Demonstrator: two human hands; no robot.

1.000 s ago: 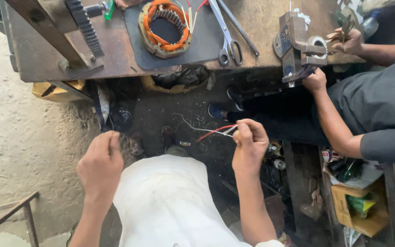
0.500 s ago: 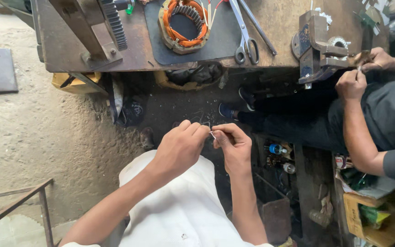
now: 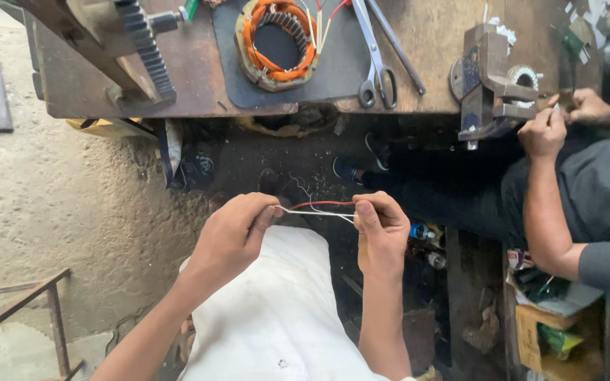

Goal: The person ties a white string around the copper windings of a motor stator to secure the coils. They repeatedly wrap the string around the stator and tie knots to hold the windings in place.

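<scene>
While wires (image 3: 317,209) stretch between both hands, workbench (image 3: 199,92) above (rusty), concrete floor (image 3: 72,197)

Open floor left of the hands (image 3: 305,233); workbench (image 3: 199,92) ahead, co-worker's arm (image 3: 548,204) right

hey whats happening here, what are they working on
The person wearing the camera holds a short bundle of thin wires, one red and the others pale, stretched between the left hand and the right hand, pinched in the fingers. On the workbench ahead sit a stator with orange windings, scissors and a vise. A second person's hands work beside the vise.
</scene>
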